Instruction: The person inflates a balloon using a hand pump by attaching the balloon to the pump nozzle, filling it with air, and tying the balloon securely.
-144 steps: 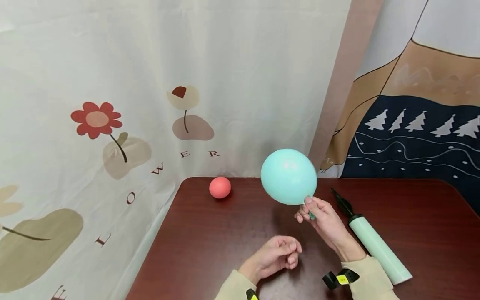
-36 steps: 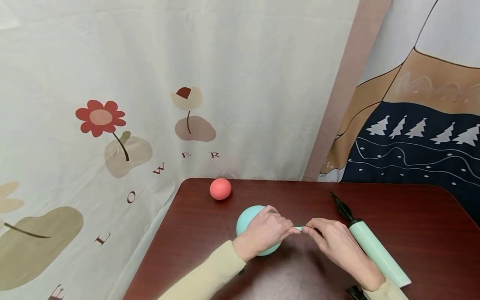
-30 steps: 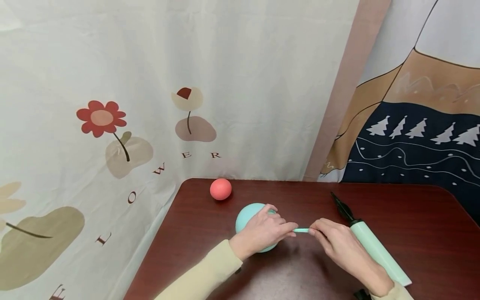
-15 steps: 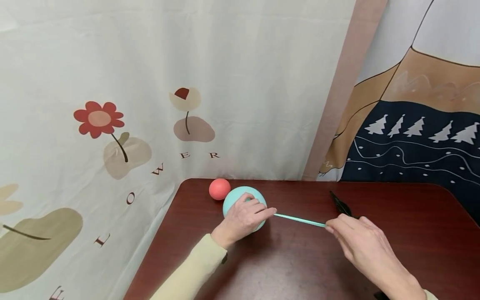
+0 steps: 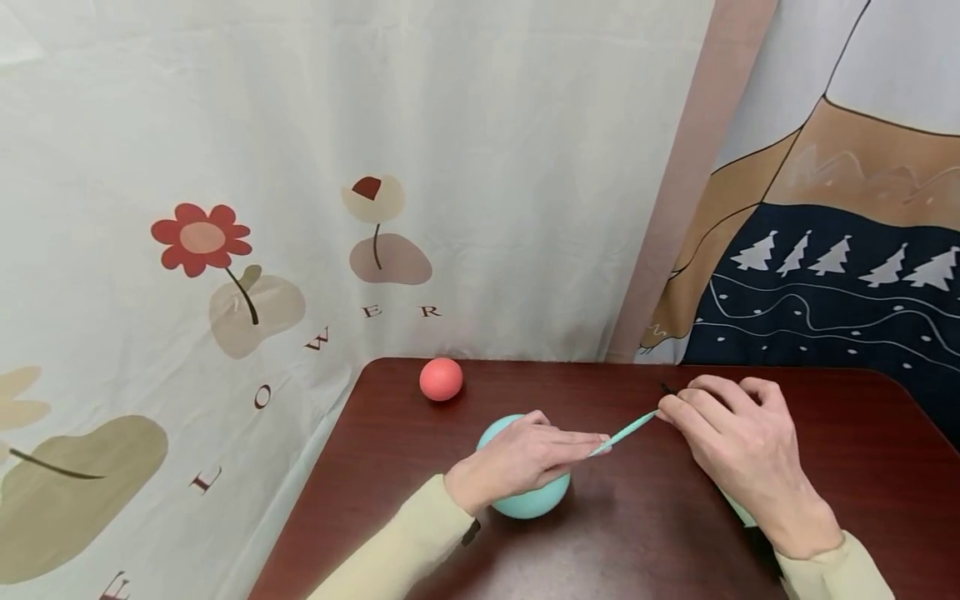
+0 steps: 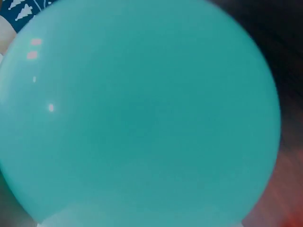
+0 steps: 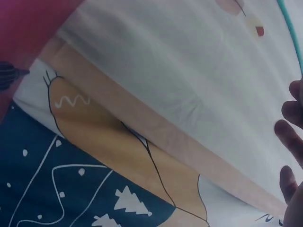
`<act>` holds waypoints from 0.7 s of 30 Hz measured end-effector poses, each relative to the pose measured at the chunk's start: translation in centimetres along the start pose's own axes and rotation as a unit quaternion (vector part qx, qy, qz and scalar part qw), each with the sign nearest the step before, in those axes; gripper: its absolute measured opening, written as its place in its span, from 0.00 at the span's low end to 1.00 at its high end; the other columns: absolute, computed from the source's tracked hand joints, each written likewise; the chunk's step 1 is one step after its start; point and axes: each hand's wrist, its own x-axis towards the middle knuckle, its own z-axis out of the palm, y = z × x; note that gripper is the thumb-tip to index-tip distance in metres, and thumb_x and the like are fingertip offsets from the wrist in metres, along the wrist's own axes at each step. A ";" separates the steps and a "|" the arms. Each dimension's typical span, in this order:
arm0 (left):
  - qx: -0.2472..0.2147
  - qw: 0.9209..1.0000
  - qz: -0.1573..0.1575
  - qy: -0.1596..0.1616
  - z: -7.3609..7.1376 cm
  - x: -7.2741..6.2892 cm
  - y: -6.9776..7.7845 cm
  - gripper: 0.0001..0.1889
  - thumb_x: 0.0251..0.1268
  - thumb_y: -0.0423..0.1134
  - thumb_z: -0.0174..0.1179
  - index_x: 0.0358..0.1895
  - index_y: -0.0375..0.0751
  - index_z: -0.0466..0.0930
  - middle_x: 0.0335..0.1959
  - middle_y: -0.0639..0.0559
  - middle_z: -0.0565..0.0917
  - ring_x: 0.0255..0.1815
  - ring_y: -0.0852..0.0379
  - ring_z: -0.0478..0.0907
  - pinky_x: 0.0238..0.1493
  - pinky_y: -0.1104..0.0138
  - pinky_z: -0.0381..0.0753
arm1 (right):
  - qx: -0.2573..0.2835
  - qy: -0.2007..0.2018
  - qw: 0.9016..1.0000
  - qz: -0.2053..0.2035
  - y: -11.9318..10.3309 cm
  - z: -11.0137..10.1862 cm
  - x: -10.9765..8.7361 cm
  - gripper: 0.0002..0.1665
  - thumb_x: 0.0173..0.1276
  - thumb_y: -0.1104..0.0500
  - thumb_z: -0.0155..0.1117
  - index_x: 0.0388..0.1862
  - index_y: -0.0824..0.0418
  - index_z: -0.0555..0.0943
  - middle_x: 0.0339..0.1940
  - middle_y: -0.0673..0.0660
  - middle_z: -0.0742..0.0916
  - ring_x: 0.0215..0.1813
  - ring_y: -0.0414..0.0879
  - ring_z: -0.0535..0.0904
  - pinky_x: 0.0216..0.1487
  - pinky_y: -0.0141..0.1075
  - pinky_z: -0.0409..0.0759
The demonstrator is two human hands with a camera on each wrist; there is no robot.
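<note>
A round, inflated light-turquoise balloon (image 5: 528, 500) is low over the table in the head view, its neck (image 5: 630, 432) stretched into a thin strip running up to the right. My left hand (image 5: 517, 458) lies over the balloon, its fingertips pinching the base of the neck. Farther right, my right hand (image 5: 738, 437) pinches the neck's far end between thumb and forefinger. In the left wrist view the balloon (image 6: 142, 113) fills nearly everything and hides the fingers. Several fingertips (image 7: 289, 135) and the turquoise neck (image 7: 290, 23) show at the right wrist view's edge.
A red ball (image 5: 441, 380) sits near the back left of the dark red-brown table (image 5: 600, 550). Behind my right hand lies a mint hand pump (image 5: 738, 507), mostly hidden, its black nozzle tip (image 5: 667, 389) showing. A printed curtain (image 5: 487, 167) hangs along the table's back edge.
Earlier my right hand alone held up the balloon; my left hand has since taken its neck. My right hand has drawn the neck's end rightward and lately upward, while the balloon swung left, then back.
</note>
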 end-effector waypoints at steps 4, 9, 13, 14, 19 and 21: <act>-0.049 0.999 0.012 0.006 -0.2 0.7 0.6 0.20 0.77 0.39 0.60 0.68 0.56 0.80 0.66 0.67 0.80 0.61 0.79 0.76 0.45 0.77 0.69 | 0.001 0.016 1.000 0.016 0.5 0.8 0.3 0.20 0.82 0.52 0.56 0.32 0.58 0.86 0.27 0.54 0.86 0.35 0.57 0.83 0.36 0.58 0.68; -0.072 0.996 0.043 0.029 -0.5 1.5 1.3 0.18 0.80 0.41 0.58 0.68 0.56 0.79 0.63 0.70 0.81 0.52 0.79 0.79 0.46 0.78 0.68 | 0.017 -0.015 0.998 0.055 1.0 2.6 -0.2 0.20 0.82 0.48 0.55 0.35 0.56 0.88 0.30 0.54 0.87 0.40 0.59 0.82 0.42 0.62 0.69; -0.062 0.996 0.045 0.034 -0.6 1.6 1.4 0.19 0.78 0.40 0.60 0.68 0.55 0.79 0.63 0.69 0.82 0.47 0.78 0.80 0.45 0.77 0.69 | 0.041 -0.065 0.992 0.098 1.3 4.3 -1.3 0.25 0.82 0.42 0.53 0.37 0.56 0.89 0.31 0.55 0.88 0.44 0.59 0.82 0.45 0.61 0.70; -0.058 0.997 0.048 0.034 -0.5 1.7 1.4 0.20 0.77 0.39 0.61 0.69 0.54 0.80 0.64 0.68 0.82 0.49 0.77 0.80 0.46 0.77 0.69 | 0.044 -0.076 0.990 0.107 1.3 4.8 -1.7 0.26 0.82 0.41 0.52 0.37 0.55 0.89 0.31 0.55 0.88 0.44 0.59 0.82 0.45 0.60 0.71; -0.156 0.986 0.038 0.055 -0.5 2.3 1.2 0.22 0.73 0.37 0.66 0.68 0.43 0.81 0.64 0.59 0.82 0.57 0.77 0.79 0.51 0.78 0.71 | 0.083 -0.143 0.976 0.139 0.3 6.9 -3.2 0.30 0.83 0.37 0.44 0.38 0.52 0.87 0.33 0.52 0.88 0.46 0.56 0.81 0.45 0.59 0.74; -0.235 0.969 0.000 0.078 -0.6 2.5 1.2 0.21 0.71 0.34 0.67 0.65 0.37 0.82 0.60 0.55 0.86 0.53 0.74 0.82 0.52 0.77 0.74 | 0.111 -0.168 0.968 0.147 -0.3 7.5 -3.5 0.29 0.83 0.37 0.42 0.39 0.50 0.86 0.35 0.50 0.88 0.46 0.54 0.81 0.45 0.59 0.74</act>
